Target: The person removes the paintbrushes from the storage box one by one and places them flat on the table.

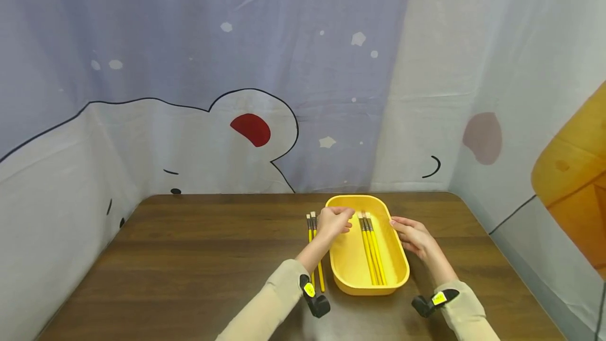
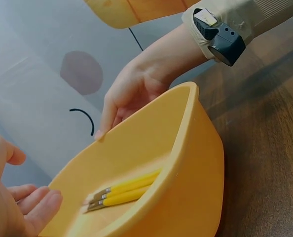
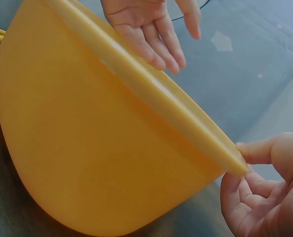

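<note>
A yellow plastic tub (image 1: 344,262) stands on the table. Three paintbrushes (image 1: 372,249) with yellow handles lie side by side inside it, bristles toward the far end. Over the tub's left rim is my left hand (image 1: 333,221), fingers loosely bent and apart from the brushes, with nothing in its grasp. My right hand (image 1: 414,234) pinches the opposite rim between thumb and fingers, as the right wrist view shows (image 3: 267,182). Left of the tub lie more yellow paintbrushes (image 1: 310,234), partly hidden by my left hand and forearm.
The brown wooden table (image 1: 208,257) extends to both sides of the tub. A printed curtain (image 1: 189,57) hangs behind the table's far edge and along its sides. Each wrist carries a black camera (image 1: 318,305) on a strap.
</note>
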{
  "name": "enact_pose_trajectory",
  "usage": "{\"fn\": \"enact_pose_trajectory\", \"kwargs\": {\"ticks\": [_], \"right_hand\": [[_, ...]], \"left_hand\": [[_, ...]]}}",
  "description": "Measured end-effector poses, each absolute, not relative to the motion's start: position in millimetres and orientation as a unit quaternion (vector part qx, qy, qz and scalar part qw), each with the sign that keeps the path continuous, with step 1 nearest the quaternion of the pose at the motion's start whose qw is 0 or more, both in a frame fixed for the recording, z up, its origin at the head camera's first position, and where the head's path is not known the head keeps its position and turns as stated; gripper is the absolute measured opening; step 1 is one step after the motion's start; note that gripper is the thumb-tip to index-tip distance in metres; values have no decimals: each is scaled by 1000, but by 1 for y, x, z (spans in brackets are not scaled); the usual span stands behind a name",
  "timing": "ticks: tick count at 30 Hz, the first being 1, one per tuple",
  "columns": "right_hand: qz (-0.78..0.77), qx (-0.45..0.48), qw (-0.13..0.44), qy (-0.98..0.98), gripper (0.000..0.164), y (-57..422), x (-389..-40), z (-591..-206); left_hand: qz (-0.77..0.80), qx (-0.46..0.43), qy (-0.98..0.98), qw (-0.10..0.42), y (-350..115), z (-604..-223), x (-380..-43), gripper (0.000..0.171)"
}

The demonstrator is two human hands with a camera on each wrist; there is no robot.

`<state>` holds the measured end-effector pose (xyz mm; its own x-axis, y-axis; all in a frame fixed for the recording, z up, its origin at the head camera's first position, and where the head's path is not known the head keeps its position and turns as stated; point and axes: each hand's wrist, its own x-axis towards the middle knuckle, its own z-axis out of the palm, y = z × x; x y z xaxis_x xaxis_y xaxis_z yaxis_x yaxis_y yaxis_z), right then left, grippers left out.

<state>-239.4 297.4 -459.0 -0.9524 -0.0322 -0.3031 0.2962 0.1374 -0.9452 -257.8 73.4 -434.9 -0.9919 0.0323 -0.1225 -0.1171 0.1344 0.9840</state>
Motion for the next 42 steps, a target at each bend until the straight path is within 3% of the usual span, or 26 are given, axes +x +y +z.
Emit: {"fn": "enact_pose_trajectory", "kwargs": {"ticks": [42], "right_hand": [[-649,90,116,746,58,296,-240,-460]], "left_hand": [[617,-61,777,111,101,-445,-267,33]]}}
